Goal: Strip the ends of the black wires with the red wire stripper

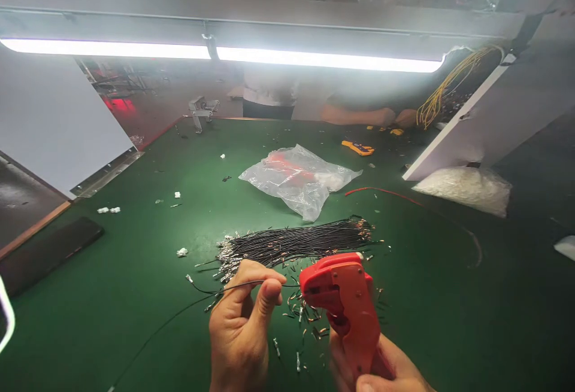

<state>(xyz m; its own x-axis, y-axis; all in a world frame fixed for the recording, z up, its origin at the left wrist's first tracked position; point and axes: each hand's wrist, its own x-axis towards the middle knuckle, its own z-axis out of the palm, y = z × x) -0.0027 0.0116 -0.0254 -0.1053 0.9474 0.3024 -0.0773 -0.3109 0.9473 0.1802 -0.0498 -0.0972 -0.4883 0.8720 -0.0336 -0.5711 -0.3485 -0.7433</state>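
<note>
Between the thumb and fingers of my left hand (245,326) is a thin black wire (215,291), with a metal terminal on its left end. Its right end reaches the jaws of a red wire stripper (354,308); whether the jaws have closed on it I cannot tell. My right hand (381,362) is wrapped round the stripper's handles. Just beyond both hands lies a bundle of black wires (296,241), terminals to the left and copper ends to the right. Loose cut bits and terminals (309,317) are scattered under the stripper.
A clear plastic bag (300,179) with red and white contents lies mid-table. Behind it is a yellow tool (358,148). A filled bag (467,190) sits by the right panel, a black bar (54,254) at left. A lamp (323,60) hangs above. Another person's forearm (359,115) rests across the table.
</note>
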